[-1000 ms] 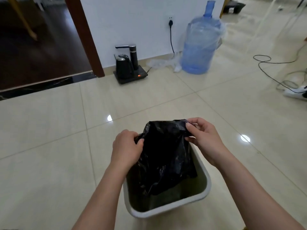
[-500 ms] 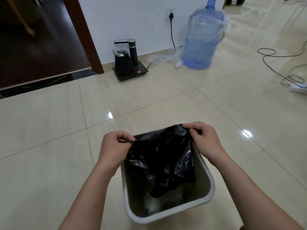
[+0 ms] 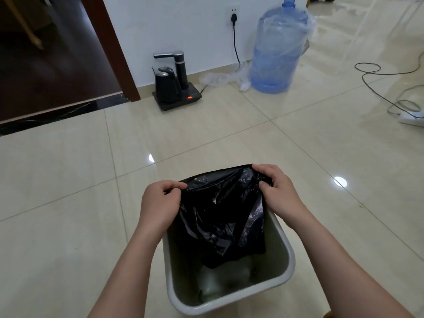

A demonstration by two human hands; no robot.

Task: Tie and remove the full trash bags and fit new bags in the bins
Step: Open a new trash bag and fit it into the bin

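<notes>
Black bag [image 3: 220, 216] hanging inside grey bin [image 3: 288, 269], hand-held.

A black electric kettle [image 3: 165, 87] sits on a dark base tray [image 3: 177, 101] beside its tap column [image 3: 180, 67], on the tiled floor against the white wall. A blue water jug [image 3: 278, 51] wrapped in clear plastic stands near. A power strip [image 3: 413, 118] lies at the floor's right edge.

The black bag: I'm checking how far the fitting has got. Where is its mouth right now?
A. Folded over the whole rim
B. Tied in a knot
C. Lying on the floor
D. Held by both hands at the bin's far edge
D: the left hand and right hand each pinch the black bag at the far edge of the bin, whose near rim is bare.
</notes>
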